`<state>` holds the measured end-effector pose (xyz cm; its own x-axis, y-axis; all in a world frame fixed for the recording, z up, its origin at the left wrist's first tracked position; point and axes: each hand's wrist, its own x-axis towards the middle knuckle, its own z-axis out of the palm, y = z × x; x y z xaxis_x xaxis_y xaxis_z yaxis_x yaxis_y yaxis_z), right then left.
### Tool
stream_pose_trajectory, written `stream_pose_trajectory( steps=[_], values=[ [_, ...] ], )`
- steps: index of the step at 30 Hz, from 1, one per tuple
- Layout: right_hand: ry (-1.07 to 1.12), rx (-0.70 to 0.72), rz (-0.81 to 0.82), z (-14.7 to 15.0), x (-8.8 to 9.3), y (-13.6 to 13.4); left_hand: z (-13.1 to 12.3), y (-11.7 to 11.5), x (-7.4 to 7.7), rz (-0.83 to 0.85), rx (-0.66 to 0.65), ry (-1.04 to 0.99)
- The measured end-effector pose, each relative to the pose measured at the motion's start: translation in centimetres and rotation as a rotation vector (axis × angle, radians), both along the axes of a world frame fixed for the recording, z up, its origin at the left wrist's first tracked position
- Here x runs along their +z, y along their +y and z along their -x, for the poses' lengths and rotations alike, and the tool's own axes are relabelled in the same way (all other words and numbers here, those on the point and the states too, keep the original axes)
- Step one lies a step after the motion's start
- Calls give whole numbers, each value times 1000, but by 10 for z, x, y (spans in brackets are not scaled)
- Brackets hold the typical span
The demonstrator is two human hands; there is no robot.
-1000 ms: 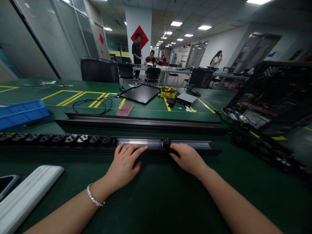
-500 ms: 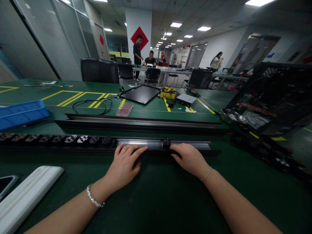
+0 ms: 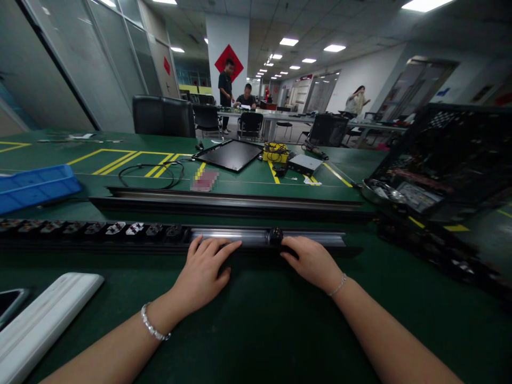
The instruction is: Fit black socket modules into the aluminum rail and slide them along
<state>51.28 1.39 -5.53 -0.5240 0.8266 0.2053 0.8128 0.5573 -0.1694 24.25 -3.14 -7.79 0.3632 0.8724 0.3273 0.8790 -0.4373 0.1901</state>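
Note:
My left hand (image 3: 204, 269) and my right hand (image 3: 310, 261) lie side by side on the near edge of a long black aluminium rail (image 3: 228, 236) with a bright silver channel. My fingertips cover part of its edge. A small black fitting (image 3: 276, 235) sits in the channel, just beyond my right fingertips. Along the left part of the rail runs a row of several small dark and silver parts (image 3: 120, 229). My palms and the rail's near side are partly hidden by each other.
A second long rail (image 3: 232, 202) lies beyond on the green workbench (image 3: 276, 320). Further on are a blue tray (image 3: 36, 186), a black panel (image 3: 228, 154), yellow cable (image 3: 275, 151) and a silver box (image 3: 305, 164). A black crate (image 3: 444, 160) stands right; a white bar (image 3: 44, 325) lies left.
My right hand and the small black fitting have shifted slightly to the right along the rail. My left hand stays in nearly the same place.

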Motion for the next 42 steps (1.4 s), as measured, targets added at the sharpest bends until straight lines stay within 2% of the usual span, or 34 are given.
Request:
stream_pose_trajectory(
  steps=[25,35,42],
  values=[
    [-12,-53,20,1,3,-1,3,-2,4,29,-28,-12],
    [-27,-112,24,-5,7,0,6,1,3,32,-106,21],
    [-18,-157,32,-16,6,3,4,1,0,-38,-34,116]
  ],
)
